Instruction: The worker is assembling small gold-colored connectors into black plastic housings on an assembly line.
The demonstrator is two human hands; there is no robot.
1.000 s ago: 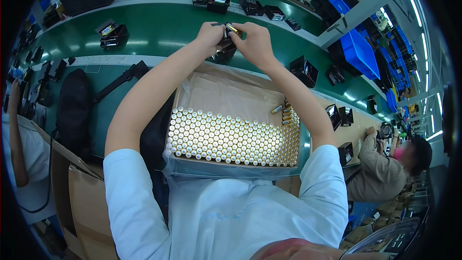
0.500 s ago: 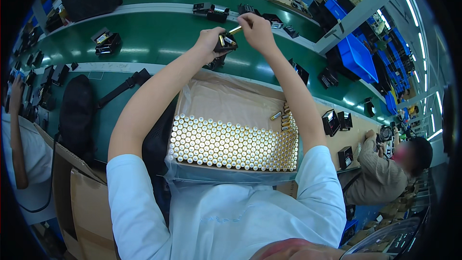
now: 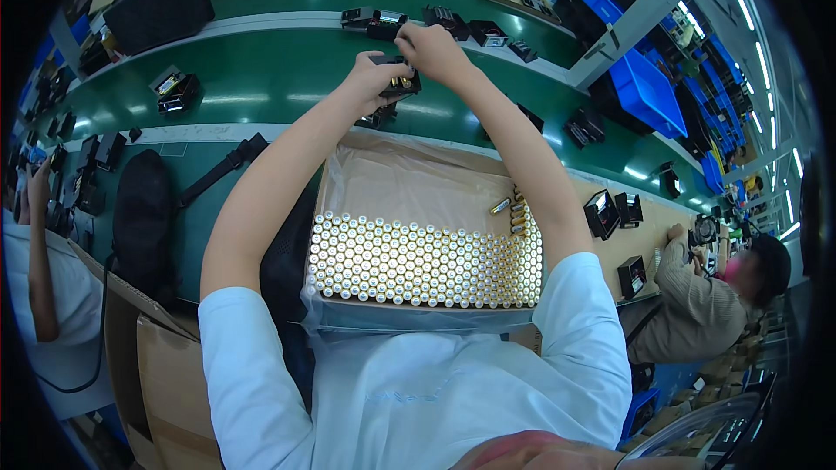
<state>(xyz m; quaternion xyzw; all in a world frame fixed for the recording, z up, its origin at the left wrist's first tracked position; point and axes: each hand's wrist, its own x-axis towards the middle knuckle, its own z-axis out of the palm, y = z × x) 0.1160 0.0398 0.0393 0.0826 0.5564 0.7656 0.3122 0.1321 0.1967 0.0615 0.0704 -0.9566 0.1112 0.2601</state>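
Above the far edge of a carton, my left hand (image 3: 373, 83) is wrapped round a small black battery case (image 3: 413, 87). A few gold and silver batteries (image 3: 400, 81) show inside the case. The bent fingers of my right hand (image 3: 433, 48) are closed at the case's upper edge; whatever they pinch is hidden. In front of my body lies the open carton (image 3: 418, 170), lined with clear film. Upright batteries (image 3: 409, 261) stand packed in rows across its near half. A loose battery (image 3: 500, 205) lies on its side near the right rows.
Black cases stand on the green conveyor (image 3: 279, 78), one open case (image 3: 177, 91) at the left. More cases (image 3: 601, 213) sit on the right-hand table. A black bag (image 3: 142, 218) lies left of the carton. Co-workers sit at both sides; a blue bin (image 3: 646, 97) is at the right.
My right hand has moved left, onto the battery case. The battery that stuck out between its fingers and the case no longer shows. My left hand keeps hold of the case.
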